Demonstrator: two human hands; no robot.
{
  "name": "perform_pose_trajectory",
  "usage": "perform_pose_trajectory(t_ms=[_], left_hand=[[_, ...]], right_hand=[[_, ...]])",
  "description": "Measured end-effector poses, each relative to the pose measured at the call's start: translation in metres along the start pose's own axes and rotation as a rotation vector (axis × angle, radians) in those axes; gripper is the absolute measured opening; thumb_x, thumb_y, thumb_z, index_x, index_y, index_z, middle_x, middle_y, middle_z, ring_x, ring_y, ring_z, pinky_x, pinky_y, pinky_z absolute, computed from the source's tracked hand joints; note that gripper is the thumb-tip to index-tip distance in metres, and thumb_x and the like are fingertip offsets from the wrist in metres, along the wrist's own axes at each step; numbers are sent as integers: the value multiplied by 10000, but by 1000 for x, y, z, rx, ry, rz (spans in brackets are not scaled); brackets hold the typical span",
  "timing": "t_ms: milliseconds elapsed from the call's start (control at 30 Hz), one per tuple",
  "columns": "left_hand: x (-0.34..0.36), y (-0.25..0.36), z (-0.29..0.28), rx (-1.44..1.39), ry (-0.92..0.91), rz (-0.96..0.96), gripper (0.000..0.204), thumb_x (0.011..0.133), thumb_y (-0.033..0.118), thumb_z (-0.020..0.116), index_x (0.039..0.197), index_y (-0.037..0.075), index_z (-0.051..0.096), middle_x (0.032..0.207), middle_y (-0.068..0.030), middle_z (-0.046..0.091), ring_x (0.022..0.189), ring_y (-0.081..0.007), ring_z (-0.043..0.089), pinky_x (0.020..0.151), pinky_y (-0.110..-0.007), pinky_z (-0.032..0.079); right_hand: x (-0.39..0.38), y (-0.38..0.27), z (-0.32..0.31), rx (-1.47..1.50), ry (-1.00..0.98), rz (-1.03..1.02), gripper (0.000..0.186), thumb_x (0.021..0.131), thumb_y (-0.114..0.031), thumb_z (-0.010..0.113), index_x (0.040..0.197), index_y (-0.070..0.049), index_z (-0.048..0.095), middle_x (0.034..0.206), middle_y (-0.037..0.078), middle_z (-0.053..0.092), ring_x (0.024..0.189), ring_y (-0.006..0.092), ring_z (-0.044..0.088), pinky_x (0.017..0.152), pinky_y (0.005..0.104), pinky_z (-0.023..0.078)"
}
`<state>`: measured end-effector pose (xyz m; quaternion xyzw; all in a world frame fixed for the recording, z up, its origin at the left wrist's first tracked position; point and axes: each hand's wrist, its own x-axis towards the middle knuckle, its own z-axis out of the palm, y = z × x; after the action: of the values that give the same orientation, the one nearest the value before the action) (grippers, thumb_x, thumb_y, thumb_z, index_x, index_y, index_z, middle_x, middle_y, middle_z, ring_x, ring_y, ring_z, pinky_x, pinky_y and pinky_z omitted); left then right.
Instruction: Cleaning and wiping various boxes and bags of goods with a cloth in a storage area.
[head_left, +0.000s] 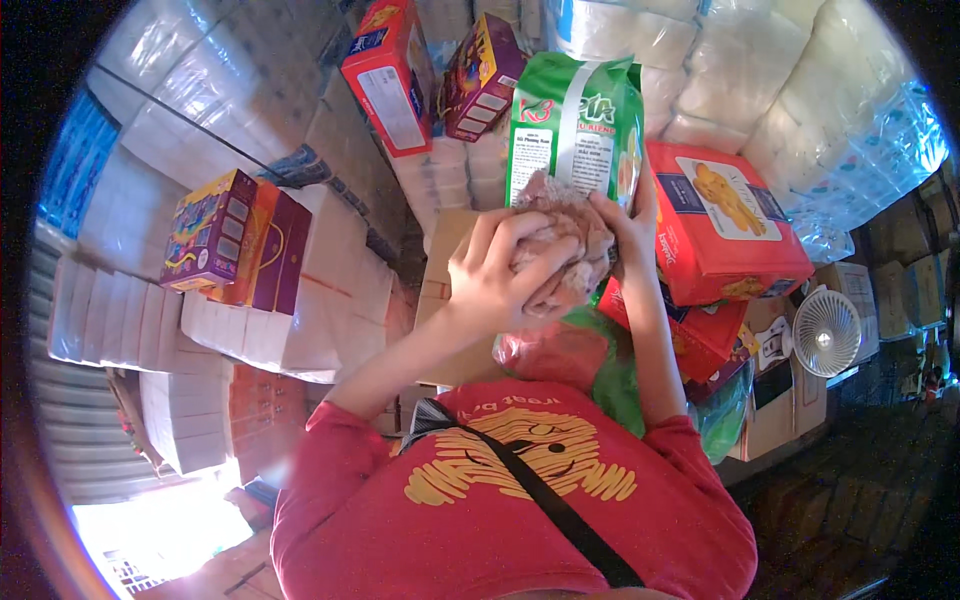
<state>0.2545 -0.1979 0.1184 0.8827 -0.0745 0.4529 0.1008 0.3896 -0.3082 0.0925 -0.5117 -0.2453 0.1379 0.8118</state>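
Observation:
A crumpled pinkish-brown cloth point(565, 250) is bunched against the lower front of a green printed plastic package point(580, 120), which stands upright before my chest. My left hand point(500, 265) is closed over the cloth, its fingers curled across the folds. At the package's right edge is my right hand point(632, 235), thumb in front beside the cloth and the other fingers partly hidden behind. The package's lower part is covered by the cloth and my hands. Just below lies a red and green plastic bag point(560, 350), close to my shirt.
Red boxes point(725, 220) are stacked close at the right, by a small white fan point(826, 333). A red box point(390, 80) and a purple box point(483, 75) stand behind. More purple boxes point(210, 230) sit at left on white wrapped packs point(300, 290). A cardboard box point(440, 290) is beneath my left forearm.

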Motion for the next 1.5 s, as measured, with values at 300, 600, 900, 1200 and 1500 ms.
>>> perform_pose_trajectory(t_ms=[300,600,900,1200,1500], left_hand=[[60,-48,-6,139,439,-227,436,554,202,705,961,107,579,973,-86,538,854,-294,513,700,-382,448],[-4,24,32,127,288,44,388,553,321,650,937,287,601,1058,-28,528,842,-286,543,668,-364,471],[13,-3,16,-37,341,-175,487,542,233,752,969,89,568,921,-135,552,772,-293,551,642,-365,463],[9,-11,18,-167,234,-266,423,514,151,728,904,75,585,884,-105,586,789,-290,556,707,-377,456],[-10,-31,11,-1100,17,-918,342,748,110,614,1063,12,526,950,-66,589,880,-146,560,785,-282,442]], right_hand=[[0,-15,4,-108,-329,-47,1011,555,-140,812,1350,50,218,1293,141,408,1179,197,403,989,313,313],[38,-16,4,371,105,91,399,802,-212,587,1145,-52,461,990,49,541,850,136,562,703,263,476],[26,-19,16,414,125,-69,465,876,-332,444,1233,-38,393,1108,108,543,1004,222,557,876,355,454],[23,-26,23,453,276,-93,488,835,-331,517,1213,-46,402,1078,80,546,949,204,568,798,345,484],[18,-37,28,573,375,-165,491,831,-388,495,1180,-47,432,1086,64,514,986,201,516,837,333,418]])
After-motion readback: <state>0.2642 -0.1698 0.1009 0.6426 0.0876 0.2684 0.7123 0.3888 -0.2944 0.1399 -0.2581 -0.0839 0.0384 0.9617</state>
